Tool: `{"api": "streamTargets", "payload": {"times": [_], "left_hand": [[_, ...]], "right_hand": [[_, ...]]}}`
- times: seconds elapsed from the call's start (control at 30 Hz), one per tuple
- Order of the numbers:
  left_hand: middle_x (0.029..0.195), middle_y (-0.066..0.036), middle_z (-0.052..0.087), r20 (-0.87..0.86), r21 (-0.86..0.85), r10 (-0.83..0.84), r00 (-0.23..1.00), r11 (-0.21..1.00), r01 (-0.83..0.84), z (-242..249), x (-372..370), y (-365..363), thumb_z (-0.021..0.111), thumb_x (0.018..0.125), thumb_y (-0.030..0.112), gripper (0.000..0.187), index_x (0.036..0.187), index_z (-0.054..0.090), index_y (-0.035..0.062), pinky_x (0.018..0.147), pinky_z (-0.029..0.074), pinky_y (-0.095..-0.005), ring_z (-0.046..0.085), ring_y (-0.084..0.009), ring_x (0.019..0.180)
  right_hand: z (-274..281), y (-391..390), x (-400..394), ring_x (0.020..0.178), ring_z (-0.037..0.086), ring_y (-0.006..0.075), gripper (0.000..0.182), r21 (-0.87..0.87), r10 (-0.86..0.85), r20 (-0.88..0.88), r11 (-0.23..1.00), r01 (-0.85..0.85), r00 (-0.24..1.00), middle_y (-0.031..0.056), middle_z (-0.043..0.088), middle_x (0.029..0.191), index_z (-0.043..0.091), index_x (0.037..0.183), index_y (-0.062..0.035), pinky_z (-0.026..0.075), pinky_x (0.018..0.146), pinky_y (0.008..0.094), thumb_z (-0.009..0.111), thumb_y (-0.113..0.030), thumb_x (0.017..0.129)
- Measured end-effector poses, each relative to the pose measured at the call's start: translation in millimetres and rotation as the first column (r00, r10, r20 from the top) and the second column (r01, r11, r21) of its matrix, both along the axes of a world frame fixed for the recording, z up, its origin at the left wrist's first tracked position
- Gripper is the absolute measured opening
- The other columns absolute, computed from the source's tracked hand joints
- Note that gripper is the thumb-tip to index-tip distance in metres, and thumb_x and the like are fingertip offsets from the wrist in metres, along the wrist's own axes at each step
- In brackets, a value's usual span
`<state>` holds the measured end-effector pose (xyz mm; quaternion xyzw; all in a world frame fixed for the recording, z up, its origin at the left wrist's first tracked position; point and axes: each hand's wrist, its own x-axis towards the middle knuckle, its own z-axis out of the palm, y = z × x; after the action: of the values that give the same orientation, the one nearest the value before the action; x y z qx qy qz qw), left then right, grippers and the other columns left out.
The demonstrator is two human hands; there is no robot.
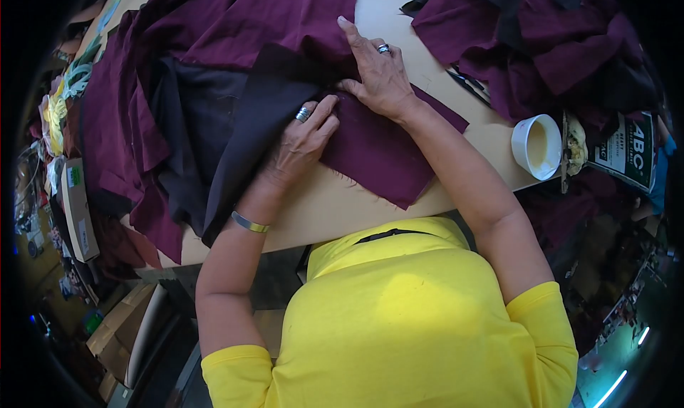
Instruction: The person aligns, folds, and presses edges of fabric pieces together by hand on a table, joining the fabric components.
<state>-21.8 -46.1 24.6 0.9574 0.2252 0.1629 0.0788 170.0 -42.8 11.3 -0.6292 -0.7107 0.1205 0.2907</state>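
Purple fabric point(214, 16) with a dark lining point(203, 95) lies spread over the table. My left hand point(303, 137), with rings and a bracelet, is closed at the edge of a folded dark layer point(271, 87); its fingertips press on the cloth beside a purple flap point(377, 152) with a frayed lower edge. To the right, my right hand point(377, 70) rests on the purple cloth, index finger stretched out and thumb apart, near the left fingertips. Nothing shows in the grasp of my right hand.
At the table's point(299, 216) right edge stands a white bowl point(536, 147) with pale liquid, beside a dark ABC box point(627, 152). More purple and dark fabric point(527, 45) is heaped at the upper right. A narrow carton point(77, 208) and cords are at the left edge.
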Motion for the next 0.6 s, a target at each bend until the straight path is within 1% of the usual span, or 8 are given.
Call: {"api": "streamTargets", "payload": {"times": [0.03, 0.23, 0.33, 0.43, 0.5, 0.53, 0.57, 0.6], "left_hand": [[0.118, -0.013, 0.053, -0.009, 0.0, -0.005, 1.0, 1.0, 0.005, -1, 0, 0, 0.057, 0.067, -0.007, 0.032, 0.098, 0.057, -0.0003, 0.079, 0.05, -0.0326, 0.057, -0.0269, 0.096], [0.119, -0.012, 0.053, -0.023, 0.034, -0.013, 1.0, 0.999, 0.014, 0, -2, 0, 0.057, 0.068, -0.006, 0.031, 0.098, 0.058, 0.0007, 0.079, 0.051, -0.031, 0.057, -0.026, 0.096], [0.12, -0.012, 0.053, -0.05, 0.067, -0.019, 0.999, 0.997, 0.022, -1, -2, 0, 0.056, 0.07, -0.004, 0.03, 0.098, 0.058, 0.0011, 0.078, 0.051, -0.0305, 0.058, -0.0257, 0.095], [0.119, -0.012, 0.054, -0.057, 0.105, -0.002, 0.998, 0.994, 0.008, 0, -1, -2, 0.056, 0.071, -0.002, 0.028, 0.099, 0.059, 0.0022, 0.078, 0.051, -0.0309, 0.058, -0.0259, 0.095], [0.118, -0.012, 0.055, -0.018, 0.091, -0.005, 1.0, 0.996, 0.007, -3, -2, 0, 0.056, 0.07, -0.003, 0.029, 0.098, 0.059, 0.0027, 0.078, 0.051, -0.0318, 0.059, -0.0263, 0.093], [0.118, -0.011, 0.056, 0.003, 0.082, -0.004, 1.0, 0.997, 0.004, -5, -2, 0, 0.057, 0.07, -0.004, 0.029, 0.098, 0.059, 0.003, 0.077, 0.051, -0.0322, 0.059, -0.0265, 0.092], [0.117, -0.012, 0.056, 0.039, 0.054, 0.001, 0.999, 0.999, -0.003, -5, -3, 1, 0.057, 0.07, -0.005, 0.029, 0.097, 0.059, 0.0025, 0.077, 0.051, -0.0329, 0.059, -0.027, 0.091], [0.115, -0.012, 0.056, 0.075, 0.027, 0.005, 0.997, 1.0, -0.008, -5, -3, 1, 0.057, 0.07, -0.006, 0.029, 0.097, 0.059, 0.0021, 0.077, 0.051, -0.0335, 0.06, -0.0275, 0.09]], "right_hand": [[0, 0, 1, 0.107, 0.049, 0.0279, 0.1, -0.009, -0.002, 0.002, 1.0, 0.002, 1.0, 0.0095, 0.053, 0.116, 0.008, 0.144, -0.0184, 0.031, 0.093, 0.0445, 0.074, -0.023, 0.069], [0, -1, 1, 0.107, 0.049, 0.0279, 0.099, 0.01, 0.008, 0.002, 1.0, -0.008, 1.0, 0.0094, 0.053, 0.117, 0.01, 0.144, -0.0193, 0.033, 0.093, 0.0437, 0.074, -0.023, 0.069], [0, -1, 4, 0.106, 0.049, 0.0273, 0.094, 0.021, 0.012, -0.03, 1.0, -0.011, 0.999, 0.0097, 0.053, 0.117, 0.015, 0.143, -0.0171, 0.033, 0.092, 0.043, 0.073, -0.017, 0.069], [13, -6, 13, 0.096, 0.054, 0.0261, 0.079, 0.36, -0.071, -0.028, 0.93, 0.076, 0.997, 0.0105, 0.055, 0.114, 0.027, 0.139, -0.0133, 0.041, 0.085, 0.0398, 0.067, -0.004, 0.071], [19, -20, 6, 0.087, 0.057, 0.0254, 0.071, 0.412, 0.13, -0.175, 0.91, -0.047, 0.976, 0.0108, 0.058, 0.106, 0.035, 0.135, -0.0109, 0.046, 0.078, 0.0374, 0.06, 0.005, 0.071], [22, -27, 2, 0.082, 0.058, 0.0251, 0.068, 0.444, 0.233, -0.241, 0.89, -0.107, 0.942, 0.0109, 0.06, 0.102, 0.038, 0.133, -0.0098, 0.048, 0.074, 0.0362, 0.057, 0.009, 0.071], [16, -34, -7, 0.077, 0.059, 0.0252, 0.065, 0.321, 0.226, -0.329, 0.94, -0.116, 0.917, 0.011, 0.063, 0.09, 0.042, 0.131, -0.0085, 0.051, 0.068, 0.0336, 0.052, 0.014, 0.07], [11, -38, -11, 0.081, 0.059, 0.0271, 0.065, 0.189, 0.21, -0.4, 0.971, -0.144, 0.892, 0.0113, 0.063, 0.085, 0.04, 0.133, -0.0081, 0.05, 0.072, 0.0354, 0.05, 0.013, 0.072]]}}
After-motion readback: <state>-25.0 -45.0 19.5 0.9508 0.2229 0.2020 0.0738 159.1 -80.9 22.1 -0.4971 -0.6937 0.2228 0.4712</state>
